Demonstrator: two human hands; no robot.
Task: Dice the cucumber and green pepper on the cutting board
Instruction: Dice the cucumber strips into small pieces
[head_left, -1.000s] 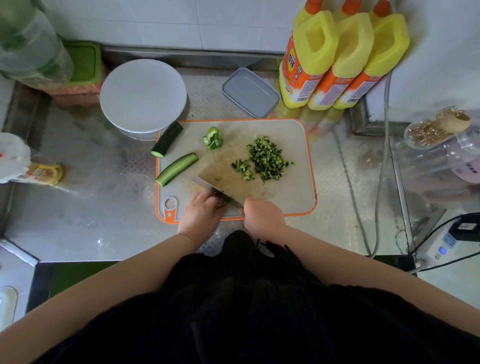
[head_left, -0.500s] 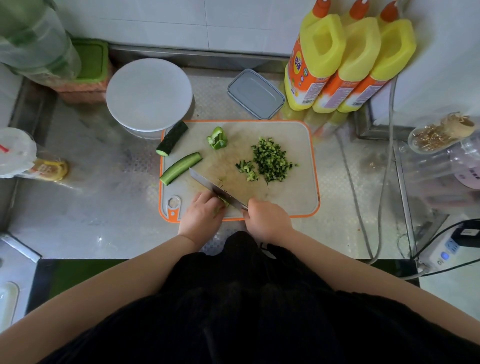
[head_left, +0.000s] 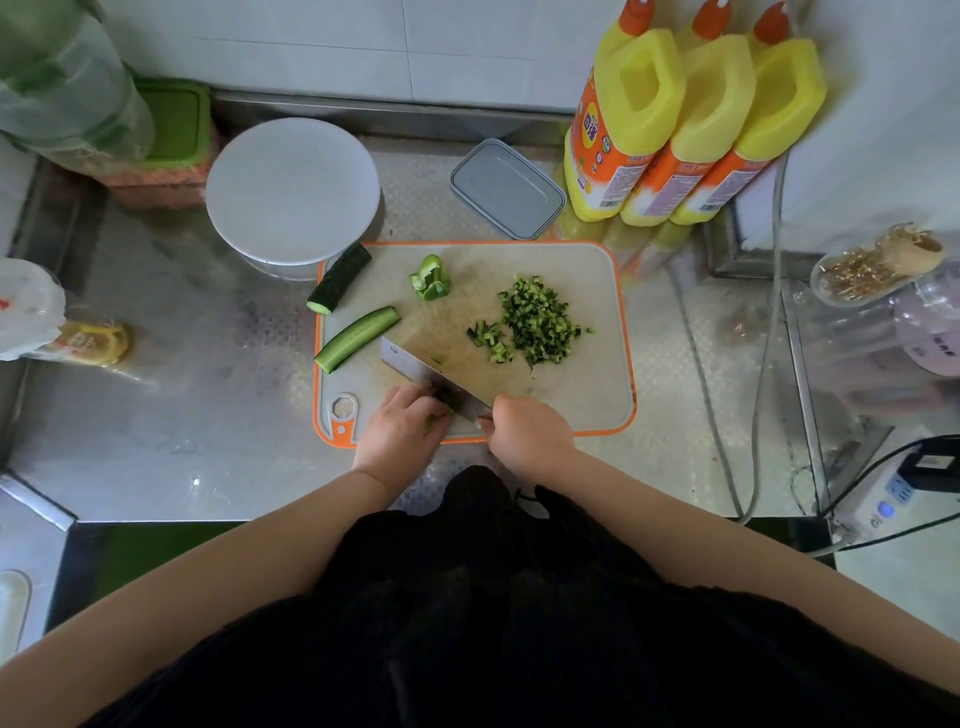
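Cutting board (head_left: 582, 395): grey with an orange rim, lying flat on the steel counter (head_left: 171, 415), its long axis running left to right, hanging hole at the near left corner.
Right hand (head_left: 530, 431): fingers curled round the handle of the knife (head_left: 431, 376) at the board's near edge.
Knife: a broad blade, its long axis slanting from the right hand up and to the left, tip toward the half cucumber.
Left hand (head_left: 402, 431): fingers bent down over a small green piece (head_left: 441, 402) pressed to the board just beside the blade; which vegetable it is cannot be told.
Half cucumber (head_left: 358, 338): cut face up, near the board's left edge, long axis diagonal, its near end over the rim.
Cucumber chunk (head_left: 340, 278): dark skin, on the far left corner, long axis diagonal, cut end pointing near-left off the board.
Green pepper piece (head_left: 430, 279): far side of the board, apart from the cucumbers.
Diced pile (head_left: 537, 319): small green cubes heaped right of centre, with a smaller heap (head_left: 491, 340) just left of it.
White bowl (head_left: 293, 189): beyond the board's far left corner.
Grey lid (head_left: 506, 189): behind the board.
Yellow bottles (head_left: 691, 119): three, standing at the far right.
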